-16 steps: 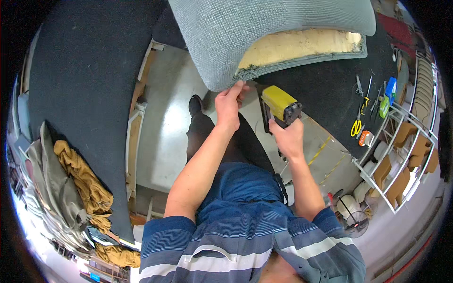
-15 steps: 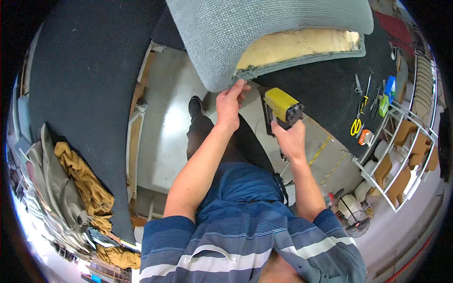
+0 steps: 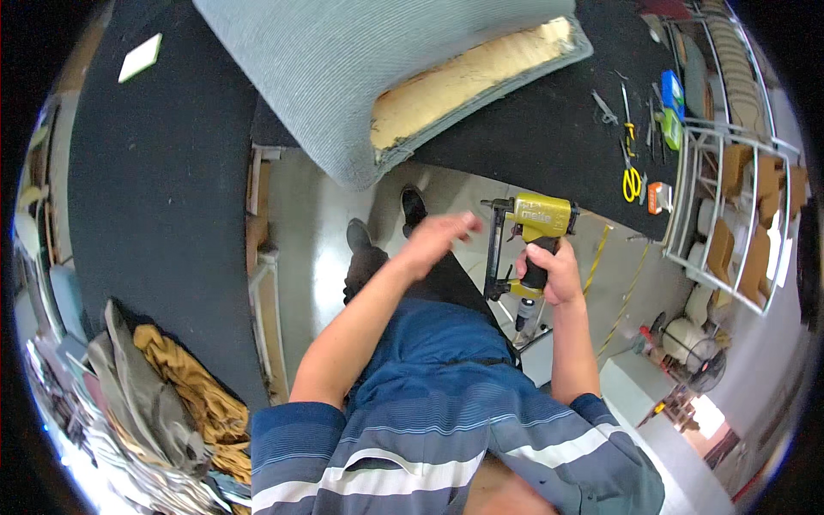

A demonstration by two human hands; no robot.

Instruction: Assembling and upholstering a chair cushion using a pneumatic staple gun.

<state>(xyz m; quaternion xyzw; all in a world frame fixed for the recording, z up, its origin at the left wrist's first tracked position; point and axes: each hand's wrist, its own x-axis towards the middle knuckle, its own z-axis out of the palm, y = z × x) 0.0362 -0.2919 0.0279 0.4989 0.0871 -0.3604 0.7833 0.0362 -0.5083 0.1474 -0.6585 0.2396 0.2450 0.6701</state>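
A grey upholstered cushion [image 3: 343, 77] lies on the black-covered worktable [image 3: 154, 189], its open edge showing yellow foam [image 3: 468, 81]. My right hand [image 3: 549, 270] grips the handle of a yellow and black pneumatic staple gun [image 3: 528, 236], held upright below the table edge. My left hand [image 3: 438, 240] hovers in the air just left of the stapler, blurred, fingers apart, holding nothing. It is clear of the cushion.
Yellow-handled scissors [image 3: 633, 182], pliers and small tools lie on the table's right end. A white wire rack [image 3: 738, 215] stands further right. Folded fabrics, one mustard [image 3: 193, 386], pile up at lower left. A white pad [image 3: 140, 57] rests at the table's far left.
My left hand has let go of the cushion's edge and dropped back toward the stapler. The view has shifted, so the cushion sits higher and further away.
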